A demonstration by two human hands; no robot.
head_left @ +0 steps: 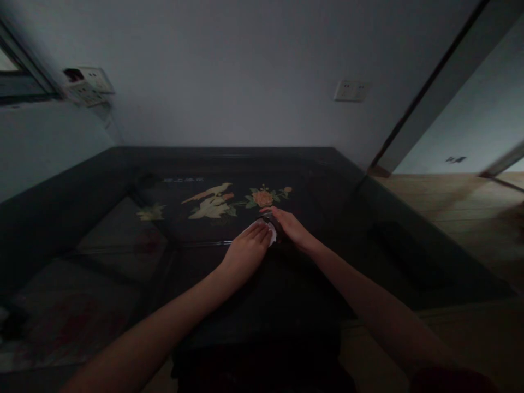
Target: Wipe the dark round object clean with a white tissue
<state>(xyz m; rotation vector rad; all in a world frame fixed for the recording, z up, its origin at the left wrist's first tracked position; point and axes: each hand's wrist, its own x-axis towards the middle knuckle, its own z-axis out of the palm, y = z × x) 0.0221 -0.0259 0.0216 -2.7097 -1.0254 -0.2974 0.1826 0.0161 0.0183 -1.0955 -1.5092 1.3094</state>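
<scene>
I read one dark object (pixel 279 228) near the middle of the view, held over the near half of the table (pixel 286 297). Its visible edge is curved, bowing toward 2 o'clock, with the inner side turned toward 8 o'clock; the hands cover too much of it for me to determine its long axis. I count one white cloth (pixel 273 237) against that inner side, and two hands in contact. The left hand (pixel 250 245), at 8 o'clock of the object, has its fingers together and clamped on the cloth, pressing it to the object. The right hand (pixel 291 225), at 3 o'clock, is clamped on the object's outer side, its fingers reaching round to 12 o'clock. The forearms enter from 8 and 4 o'clock. The glossy table top carries one large orange flower (pixel 262 198) at 11 o'clock and one pale bird motif (pixel 213 204) at 10 o'clock, with one line of pale characters (pixel 183 180) beyond it. On the wall (pixel 229 82) I note one double socket plate (pixel 352 91) at 1 o'clock and a socket cluster (pixel 96 80) at 10 o'clock. Pale floor (pixel 442 204) lies at 3 o'clock.
</scene>
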